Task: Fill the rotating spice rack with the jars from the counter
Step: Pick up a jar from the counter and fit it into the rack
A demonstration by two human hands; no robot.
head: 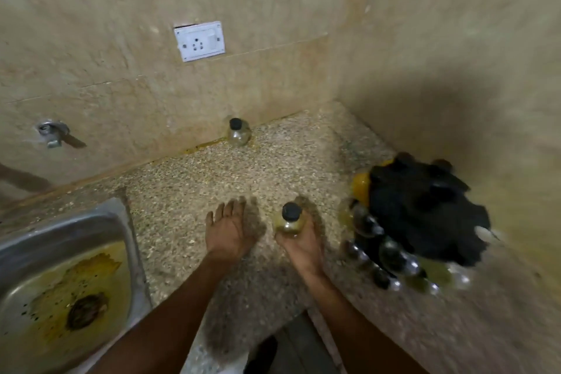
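Observation:
My right hand (299, 244) holds a small glass jar (290, 220) with a black lid, fingers curled under and around it, above the speckled counter (212, 179). To its left, my left hand (230, 229) hovers over the counter with fingers spread and nothing in it. A second black-lidded jar (238, 132) stands alone at the back wall. The black rotating spice rack (419, 209) sits at the right by the corner, blurred, with several jars seated around its lower rim.
A stained steel sink (60, 276) fills the lower left, with a wall tap (51, 132) above it. A white wall socket (199, 41) is on the tiled back wall. The counter's front edge runs just below my forearms.

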